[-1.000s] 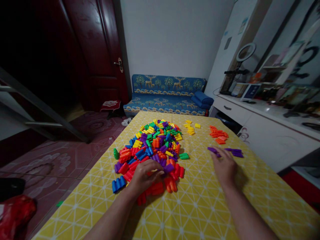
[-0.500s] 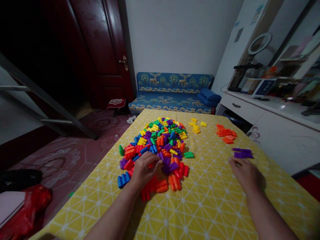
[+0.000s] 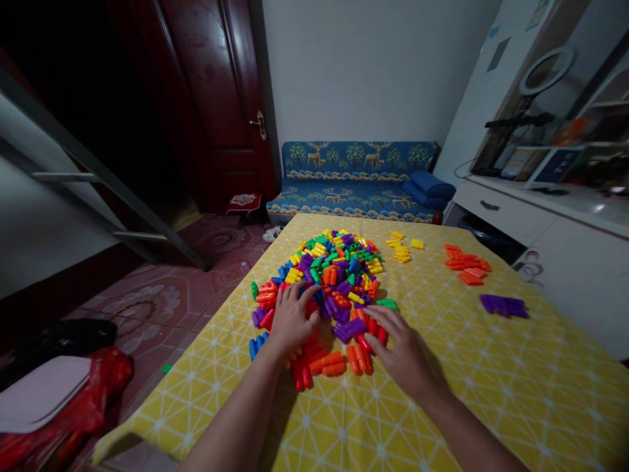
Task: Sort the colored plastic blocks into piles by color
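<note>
A heap of plastic bullet-shaped building blocks (image 3: 331, 272) in several colours covers the left half of the table. My left hand (image 3: 293, 321) lies over the heap's near left side, fingers spread on red and blue blocks; its palm hides some of them. At the right edge of the heap is my right hand (image 3: 407, 357), fingers stretched out and apart beside red blocks (image 3: 377, 330) and a purple block (image 3: 350, 329). Orange blocks (image 3: 361, 359) lie between the hands. A green block (image 3: 387, 304) sits just beyond my right fingertips.
Sorted groups lie on the yellow tablecloth (image 3: 442, 393): yellow blocks (image 3: 401, 253), orange blocks (image 3: 466, 262) and purple blocks (image 3: 504, 305). Behind the table stands a blue sofa (image 3: 339, 190). A white desk (image 3: 555, 223) is at the right, a metal ladder (image 3: 103, 177) at the left.
My right hand has moved left from the purple blocks to the heap, its fingers now stretched out. The purple blocks there lie closer together. My left hand's fingers have spread over the heap.
</note>
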`<action>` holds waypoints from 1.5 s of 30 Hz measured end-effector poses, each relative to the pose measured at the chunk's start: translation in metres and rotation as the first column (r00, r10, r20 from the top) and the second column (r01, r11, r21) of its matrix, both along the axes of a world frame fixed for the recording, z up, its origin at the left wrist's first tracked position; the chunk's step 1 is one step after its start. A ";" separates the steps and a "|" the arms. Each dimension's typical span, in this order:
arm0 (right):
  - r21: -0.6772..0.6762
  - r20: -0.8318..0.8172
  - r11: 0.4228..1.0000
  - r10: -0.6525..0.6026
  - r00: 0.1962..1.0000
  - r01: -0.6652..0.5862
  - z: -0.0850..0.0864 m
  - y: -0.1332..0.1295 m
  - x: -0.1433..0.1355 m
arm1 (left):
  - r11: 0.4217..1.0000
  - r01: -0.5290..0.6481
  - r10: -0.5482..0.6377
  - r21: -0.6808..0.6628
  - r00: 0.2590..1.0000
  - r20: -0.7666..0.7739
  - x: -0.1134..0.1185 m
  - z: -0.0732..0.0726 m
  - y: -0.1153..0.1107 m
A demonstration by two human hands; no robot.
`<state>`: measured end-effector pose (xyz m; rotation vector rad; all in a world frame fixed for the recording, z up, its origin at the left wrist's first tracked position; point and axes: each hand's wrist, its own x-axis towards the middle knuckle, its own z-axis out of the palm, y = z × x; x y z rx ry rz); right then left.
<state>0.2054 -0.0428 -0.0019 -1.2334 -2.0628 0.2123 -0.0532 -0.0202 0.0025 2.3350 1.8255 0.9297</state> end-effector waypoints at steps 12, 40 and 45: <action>0.042 0.172 0.992 0.112 0.979 -0.121 -0.006 -0.011 -0.022 | 0.998 -0.054 0.056 -0.019 0.985 0.165 0.001 0.003 0.006; 0.045 0.148 0.991 0.115 0.982 -0.123 -0.005 -0.011 -0.022 | 0.979 0.167 -0.167 -0.115 0.986 0.008 0.012 0.022 -0.008; 0.031 0.149 0.992 0.117 0.982 -0.122 -0.003 -0.012 -0.024 | 0.961 0.256 -0.258 -0.103 0.966 -0.005 0.012 0.025 -0.013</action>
